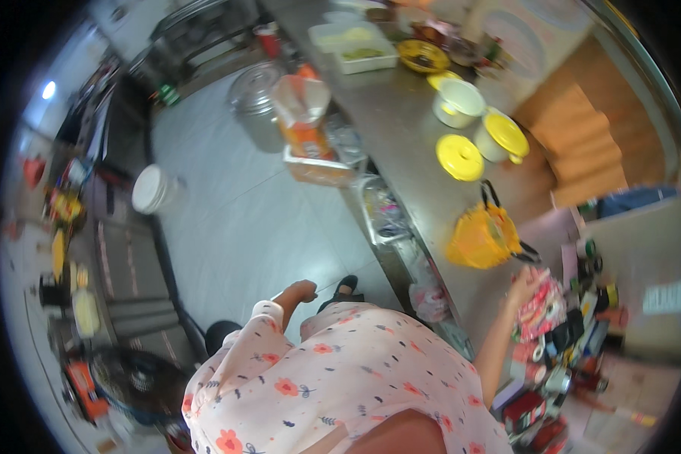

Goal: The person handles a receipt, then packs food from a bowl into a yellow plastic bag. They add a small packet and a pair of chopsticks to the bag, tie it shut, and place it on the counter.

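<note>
My right hand reaches out over the steel counter and grips the upper edge of a pink patterned cloth item. Whether that is a bag or a folded cloth is blurred. Just beyond it on the counter stands a yellow bag with black handles. My left hand hangs over the floor in front of my body, its fingers curled and nothing visible in them. Farther along the counter are white pots and a round yellow lid; another pot wears its yellow lid.
Jars and packets crowd the counter at right. Plastic food boxes stand at its far end. Under its edge are a white crate and a metal pot. A white bucket and a wok are at left.
</note>
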`<state>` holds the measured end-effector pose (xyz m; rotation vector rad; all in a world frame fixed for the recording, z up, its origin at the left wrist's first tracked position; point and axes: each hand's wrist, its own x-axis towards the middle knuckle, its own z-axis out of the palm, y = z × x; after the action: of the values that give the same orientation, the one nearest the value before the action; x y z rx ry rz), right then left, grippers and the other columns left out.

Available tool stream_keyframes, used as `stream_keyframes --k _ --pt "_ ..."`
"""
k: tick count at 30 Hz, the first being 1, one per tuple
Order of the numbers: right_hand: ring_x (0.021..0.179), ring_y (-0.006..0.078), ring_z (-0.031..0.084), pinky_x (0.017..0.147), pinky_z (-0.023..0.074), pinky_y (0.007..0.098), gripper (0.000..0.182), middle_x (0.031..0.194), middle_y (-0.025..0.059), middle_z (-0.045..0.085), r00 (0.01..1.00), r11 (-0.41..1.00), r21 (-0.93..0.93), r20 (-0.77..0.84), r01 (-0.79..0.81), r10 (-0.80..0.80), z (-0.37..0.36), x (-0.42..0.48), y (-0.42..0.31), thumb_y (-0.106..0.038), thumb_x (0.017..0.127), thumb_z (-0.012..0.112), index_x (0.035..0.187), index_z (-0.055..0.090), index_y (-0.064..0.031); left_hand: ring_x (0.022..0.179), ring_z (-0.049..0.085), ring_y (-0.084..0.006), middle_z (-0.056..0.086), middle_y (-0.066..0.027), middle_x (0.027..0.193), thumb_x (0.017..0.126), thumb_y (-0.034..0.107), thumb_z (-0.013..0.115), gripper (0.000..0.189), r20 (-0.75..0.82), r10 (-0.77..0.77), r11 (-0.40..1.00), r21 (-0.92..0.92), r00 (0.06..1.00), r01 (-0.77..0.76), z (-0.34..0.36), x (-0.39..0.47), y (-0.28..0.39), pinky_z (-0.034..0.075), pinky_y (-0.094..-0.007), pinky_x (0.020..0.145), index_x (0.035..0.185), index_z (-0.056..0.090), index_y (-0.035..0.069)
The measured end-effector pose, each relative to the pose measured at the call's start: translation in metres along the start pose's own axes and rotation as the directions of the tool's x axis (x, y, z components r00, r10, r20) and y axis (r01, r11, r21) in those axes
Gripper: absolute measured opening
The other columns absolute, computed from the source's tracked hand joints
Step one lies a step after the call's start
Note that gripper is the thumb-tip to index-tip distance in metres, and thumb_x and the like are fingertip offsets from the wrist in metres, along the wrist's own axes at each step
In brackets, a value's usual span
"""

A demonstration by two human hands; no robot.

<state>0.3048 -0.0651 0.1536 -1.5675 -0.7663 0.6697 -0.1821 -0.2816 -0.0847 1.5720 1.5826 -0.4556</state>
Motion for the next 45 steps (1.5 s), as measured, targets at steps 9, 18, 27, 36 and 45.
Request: stream_keyframes --k 9,18,27,36,45 --pt "0.053 0.0082 0.042 0.048 0.0341 0.0224 0.015 0.060 -0.0010 0.043 0.839 0.993 -0.044 0.540 0.105 -0.065 0.083 -0.097 0.064 -0.018 0.093 0.049 0.084 0.049 -0.0058 0.098 0.058 -0.0348 0.062 -0.0171 0.103 0.084 0.032 0.057 0.030 -0.098 -0.130 0.960 -0.261 0.987 0.101 -0.006 -0.039 0.015 0.047 -0.0451 0.081 0.101 0.061 0.007" --pt "0.066 0.0108 0.056 0.065 0.0448 0.0251 0.027 0.071 0.0050 0.062 0.029 0.944 -0.141 0.990 0.299 0.138 0.184 -0.247 0.049 -0.021 0.094 0.049 0.089 0.064 0.0011 0.098 0.058 -0.0352 0.062 -0.0171 0.103 0.085 0.031 0.055 0.030 -0.160 -0.366 0.853 -0.452 0.917 0.261 0.018 -0.095 -0.043 0.048 -0.0442 0.081 0.101 0.063 0.007" --pt "0.067 0.0091 0.054 0.062 0.0442 0.0233 0.023 0.075 0.0033 0.061 -0.129 0.941 -0.206 0.960 0.269 0.247 0.175 -0.235 0.070 -0.021 0.092 0.054 0.092 0.061 0.0002 0.093 0.060 -0.0371 0.063 -0.0190 0.099 0.082 0.031 0.058 0.031 -0.161 -0.584 0.648 -0.683 0.796 0.338 0.100 -0.127 -0.035 0.048 -0.0454 0.079 0.096 0.065 0.004" --pt "0.065 0.0141 0.056 0.062 0.0444 0.0272 0.023 0.076 0.0070 0.065 -0.203 0.913 -0.200 0.937 0.355 0.284 0.119 -0.230 0.081 -0.022 0.088 0.053 0.093 0.062 -0.0013 0.094 0.059 -0.0369 0.063 -0.0192 0.098 0.083 0.032 0.056 0.033 -0.143 -0.578 0.638 -0.693 0.804 0.336 0.132 -0.131 0.045 0.047 -0.0453 0.079 0.098 0.063 0.004" --pt "0.065 0.0088 0.055 0.060 0.0437 0.0218 0.023 0.075 0.0046 0.063 -0.210 0.930 -0.165 0.947 0.329 0.243 0.086 -0.207 0.093 -0.023 0.091 0.054 0.092 0.061 -0.0016 0.091 0.059 -0.0382 0.063 -0.0217 0.094 0.082 0.033 0.055 0.034 -0.190 -0.554 0.694 -0.643 0.810 0.324 0.169 -0.140 0.063 0.046 -0.0446 0.080 0.095 0.066 0.003"
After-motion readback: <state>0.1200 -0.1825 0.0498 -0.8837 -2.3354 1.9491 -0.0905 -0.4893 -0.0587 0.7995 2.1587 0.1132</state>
